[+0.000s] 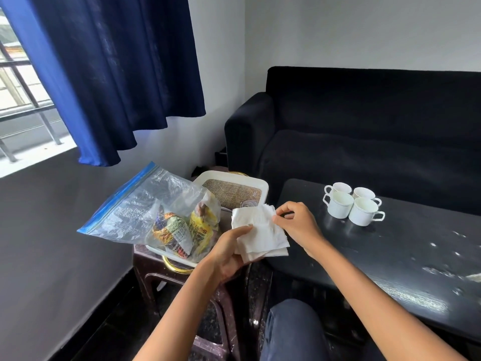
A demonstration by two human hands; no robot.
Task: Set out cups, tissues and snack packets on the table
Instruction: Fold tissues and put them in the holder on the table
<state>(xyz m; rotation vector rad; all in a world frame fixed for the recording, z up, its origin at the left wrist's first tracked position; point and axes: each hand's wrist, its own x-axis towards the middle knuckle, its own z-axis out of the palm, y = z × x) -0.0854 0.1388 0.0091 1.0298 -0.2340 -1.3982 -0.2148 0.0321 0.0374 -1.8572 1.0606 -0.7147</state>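
The left hand [229,254] grips a stack of white tissues [260,230] from below, its thumb curled over the near edge, while the right hand [296,225] pinches the top sheet at the stack's right edge between thumb and forefinger. The tissues are held in the air between a white tray [263,186] and the dark surface [406,246]. The tray sits on a dark brown plastic stool [148,264] and has a gold handle [177,267] at its near end; a woven mat [231,191] lines its floor. Lying in the tray is a clear zip bag with a blue seal strip [125,204], its mouth end standing up and out past the tray's left rim. Inside the bag, bunched at the lower end, are snack packets [182,227] printed in yellow, orange and red; how many cannot be told. On the surface, well apart from the hands, four white cups [351,204] stand upright and close together in a square cluster, handles pointing outward, all empty as far as can be seen. Behind the surface stands a black sofa [364,126], and a blue curtain [117,74] hangs by the window at the left.
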